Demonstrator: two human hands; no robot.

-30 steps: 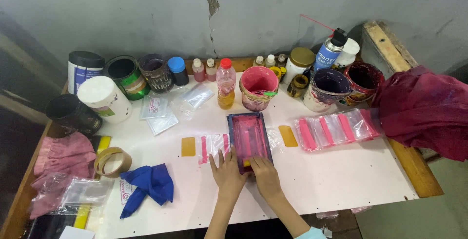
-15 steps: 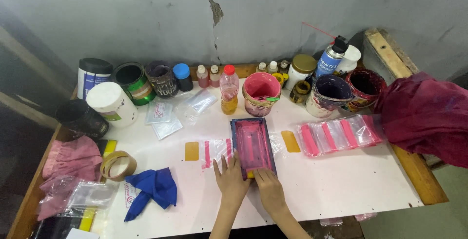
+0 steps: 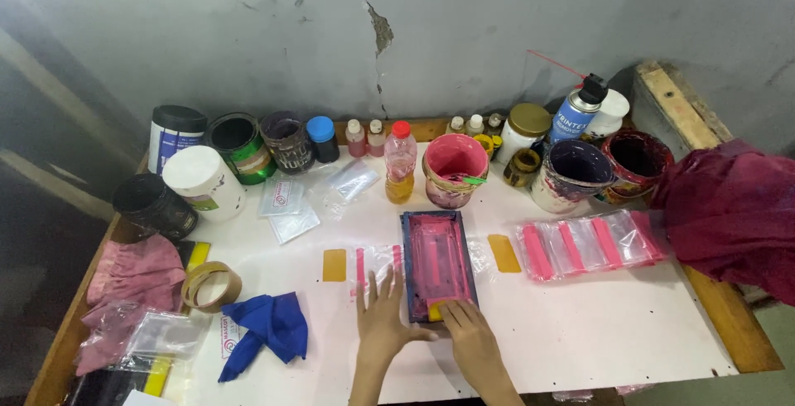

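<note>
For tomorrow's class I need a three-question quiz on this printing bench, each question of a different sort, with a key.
1. True or false: the right hand rests at the near end of the small pink-inked screen frame.
2. Multiple choice: what lies on the table just left of the left hand? A) a blue cloth B) a spray can C) a roll of tape
3. Fill in: the clear bags with pink stripes lie to the ____ of the frame.

Key: 1 true; 2 A; 3 right.
</note>
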